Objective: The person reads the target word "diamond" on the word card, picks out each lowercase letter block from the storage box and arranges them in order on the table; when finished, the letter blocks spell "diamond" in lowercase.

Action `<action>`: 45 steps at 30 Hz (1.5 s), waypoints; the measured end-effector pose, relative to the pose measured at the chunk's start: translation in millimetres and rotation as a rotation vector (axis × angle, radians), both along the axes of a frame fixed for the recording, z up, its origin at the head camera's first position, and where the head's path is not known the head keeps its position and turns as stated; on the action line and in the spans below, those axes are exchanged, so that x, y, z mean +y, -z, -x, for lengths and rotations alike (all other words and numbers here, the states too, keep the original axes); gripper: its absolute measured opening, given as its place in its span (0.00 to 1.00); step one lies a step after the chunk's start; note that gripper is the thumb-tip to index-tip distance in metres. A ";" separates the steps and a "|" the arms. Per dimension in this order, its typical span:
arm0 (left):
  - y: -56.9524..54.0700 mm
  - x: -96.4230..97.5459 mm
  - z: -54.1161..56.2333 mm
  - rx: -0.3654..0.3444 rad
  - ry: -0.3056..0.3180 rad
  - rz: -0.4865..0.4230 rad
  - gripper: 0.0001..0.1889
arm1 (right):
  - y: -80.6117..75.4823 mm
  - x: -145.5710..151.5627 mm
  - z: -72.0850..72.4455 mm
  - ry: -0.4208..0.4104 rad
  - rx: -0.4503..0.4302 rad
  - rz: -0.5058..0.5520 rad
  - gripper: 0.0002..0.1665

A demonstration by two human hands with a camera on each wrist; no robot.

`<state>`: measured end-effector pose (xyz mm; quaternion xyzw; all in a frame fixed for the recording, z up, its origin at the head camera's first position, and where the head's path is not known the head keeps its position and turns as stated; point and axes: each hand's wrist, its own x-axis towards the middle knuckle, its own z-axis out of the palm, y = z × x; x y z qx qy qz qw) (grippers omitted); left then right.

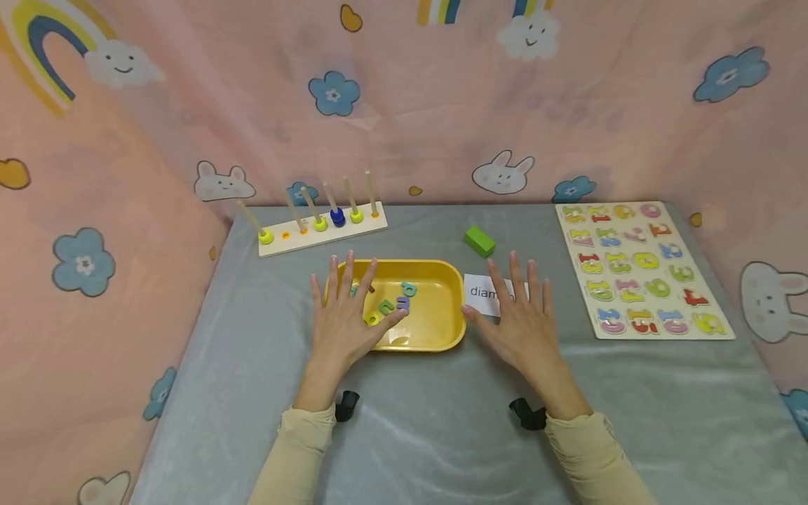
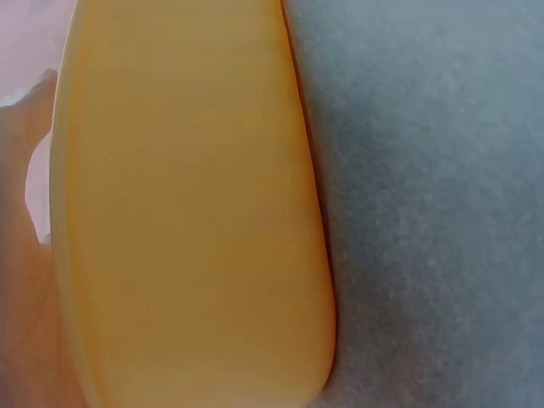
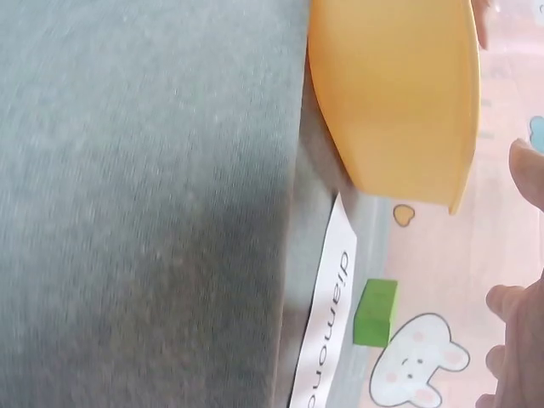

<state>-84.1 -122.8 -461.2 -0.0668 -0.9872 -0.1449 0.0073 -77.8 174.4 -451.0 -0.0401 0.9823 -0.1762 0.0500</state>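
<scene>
A yellow tray (image 1: 435, 330) with several small coloured letters in it stands on the grey cloth. Over its left end my left hand (image 1: 344, 322) is spread, fingers straight, holding nothing; it hides part of the tray. The tray's side wall (image 2: 195, 204) fills much of the left wrist view. My right hand (image 1: 520, 326) is spread just right of the tray, above a white card (image 1: 478, 293), and covers the end of its word. In the right wrist view the card (image 3: 327, 323) reads "diamond", though its last letter is cut off.
Behind the card lies a green block (image 1: 480, 241). A wooden peg board (image 1: 297, 243) with yellow and blue rings stands at the back left. On the right is a number puzzle board (image 1: 631, 280). A pink patterned curtain (image 1: 404, 126) hangs behind the table.
</scene>
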 end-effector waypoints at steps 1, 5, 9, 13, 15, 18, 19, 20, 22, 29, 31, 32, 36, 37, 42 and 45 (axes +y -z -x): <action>0.5 -0.4 0.0 0.000 -0.001 -0.002 0.54 | 0.3 -0.6 0.3 -0.002 -0.002 -0.002 0.59; 0.9 -2.1 0.1 -0.005 -0.005 0.003 0.54 | -0.1 -4.7 1.4 -0.009 -0.002 -0.007 0.59; 1.2 -3.9 0.3 -0.009 -0.010 0.011 0.55 | -1.9 -10.2 1.7 -0.015 0.006 -0.014 0.60; 1.1 -5.1 0.0 -0.014 -0.010 0.013 0.55 | -4.6 -16.8 0.7 -0.028 0.003 -0.010 0.61; 0.9 -5.9 -0.5 -0.015 -0.008 0.009 0.55 | -5.1 -21.2 0.2 -0.037 0.012 -0.003 0.60; 0.1 -7.5 -1.8 -0.010 -0.014 0.007 0.56 | -4.5 -29.8 0.1 -0.086 0.057 0.027 0.58; 0.2 -8.4 -2.4 -0.005 -0.018 0.002 0.56 | -3.8 -33.5 0.1 -0.118 0.086 0.041 0.57; 0.3 -9.2 -2.9 0.008 -0.018 -0.001 0.57 | -2.6 -37.3 0.1 -0.156 0.113 0.055 0.55; 0.8 -11.0 -4.3 0.041 -0.017 -0.016 0.56 | -0.5 -45.5 0.7 -0.243 0.164 0.103 0.50; 8.7 -21.0 -10.2 0.066 -0.103 -0.176 0.49 | 3.2 -76.6 18.7 -0.391 0.096 0.157 0.37; 12.7 -23.8 -11.1 0.032 -0.143 -0.236 0.53 | 4.0 -84.9 26.1 -0.393 0.028 0.100 0.38; 14.6 -24.7 -11.5 0.016 -0.156 -0.266 0.55 | 4.4 -88.9 29.5 -0.396 -0.002 0.074 0.39; 21.1 -26.6 -11.6 -0.005 -0.181 -0.326 0.57 | 9.9 -102.2 40.7 -0.422 -0.064 -0.003 0.37; 22.3 -26.7 -11.7 -0.001 -0.187 -0.331 0.57 | 11.9 -104.8 42.8 -0.424 -0.067 -0.009 0.36; 26.0 -25.4 -12.0 0.020 -0.206 -0.315 0.54 | 22.3 -110.3 48.4 -0.392 -0.034 0.035 0.27; 26.0 -23.7 -12.5 0.030 -0.215 -0.301 0.52 | 25.9 -110.0 49.4 -0.369 0.010 0.090 0.16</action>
